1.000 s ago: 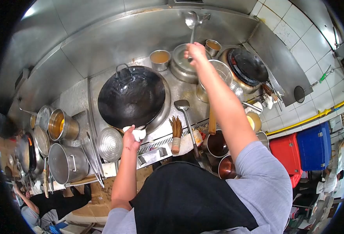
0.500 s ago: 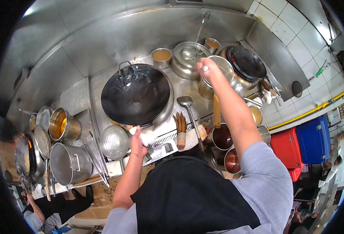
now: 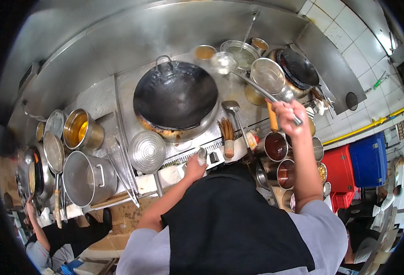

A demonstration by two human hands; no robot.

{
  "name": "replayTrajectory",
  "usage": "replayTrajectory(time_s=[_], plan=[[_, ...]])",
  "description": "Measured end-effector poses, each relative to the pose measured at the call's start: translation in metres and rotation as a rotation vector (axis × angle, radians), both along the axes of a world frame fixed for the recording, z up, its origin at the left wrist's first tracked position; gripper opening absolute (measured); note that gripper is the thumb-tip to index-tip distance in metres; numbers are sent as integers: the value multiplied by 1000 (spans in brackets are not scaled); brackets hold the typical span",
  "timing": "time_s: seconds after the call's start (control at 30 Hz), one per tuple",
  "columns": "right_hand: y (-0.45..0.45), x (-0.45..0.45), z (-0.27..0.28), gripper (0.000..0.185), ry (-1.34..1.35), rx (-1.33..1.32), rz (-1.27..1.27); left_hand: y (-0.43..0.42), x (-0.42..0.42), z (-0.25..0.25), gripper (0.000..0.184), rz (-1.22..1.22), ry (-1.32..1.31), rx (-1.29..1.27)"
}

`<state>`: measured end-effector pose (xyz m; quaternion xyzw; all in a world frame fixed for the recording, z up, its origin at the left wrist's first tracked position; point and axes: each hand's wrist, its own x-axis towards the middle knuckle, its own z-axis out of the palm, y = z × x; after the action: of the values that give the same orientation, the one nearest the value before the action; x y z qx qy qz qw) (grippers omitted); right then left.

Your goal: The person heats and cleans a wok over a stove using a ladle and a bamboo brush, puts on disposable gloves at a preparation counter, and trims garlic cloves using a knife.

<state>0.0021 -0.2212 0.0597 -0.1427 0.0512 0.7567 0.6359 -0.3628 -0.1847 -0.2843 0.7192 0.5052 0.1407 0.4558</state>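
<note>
A: "Left section of the table [image 3: 92,98]?"
B: "One deep pot [image 3: 83,178], metal, side handle. One skimmer [image 3: 147,151], holed, just beside the wok [image 3: 176,97]. Wok: black, loop handle at its far rim."
A: "Centre?"
B: "Left hand [image 3: 195,168], on the near side of the wok. Small pale item [image 3: 202,156] at it, blurred; whether the grip is clamped on it, I cannot tell. One brush [image 3: 228,141], bristles pointing away. One spatula [image 3: 237,117], alongside."
A: "Ladle [image 3: 255,86]?"
B: "Metal, raised; its bowl between the wok and a round strainer [image 3: 267,74]."
A: "Right section?"
B: "Right hand [image 3: 291,119], grip clamped round the ladle's handle. One red tub [image 3: 337,176], then one blue tub [image 3: 370,160]."
</note>
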Motion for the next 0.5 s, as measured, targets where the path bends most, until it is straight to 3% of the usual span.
replayTrajectory(time_s=[0.1,0.17,0.23,0.3,0.33,0.37,0.4,0.43,0.47,0.5], plan=[[-37,-22,2,46,-227,-40,58,-5,-1,33,81,-5,59,-73],[-58,-46,15,45,-328,-117,57,-9,-5,43,89,77,57,51],[-75,-67,22,48,-299,-116,110,-13,-16,63,90,87,52,45],[-80,-96,53,55,-199,-193,170,-16,-29,80,82,68,26,88],[-79,-107,63,54,-130,-216,190,-19,-37,87,60,83,-11,221],[-74,-116,67,52,-61,-238,210,-18,-41,98,60,88,-8,227],[-67,-121,63,40,-45,-268,229,-16,-45,110,51,128,-68,11],[-55,-115,40,27,-17,-226,318,-16,-48,116,43,168,-127,-207],[-33,-102,2,19,37,-147,433,-22,-49,103,31,216,-200,-15],[-4,-90,-45,20,30,-166,451,-23,-49,108,31,227,-194,-16]])
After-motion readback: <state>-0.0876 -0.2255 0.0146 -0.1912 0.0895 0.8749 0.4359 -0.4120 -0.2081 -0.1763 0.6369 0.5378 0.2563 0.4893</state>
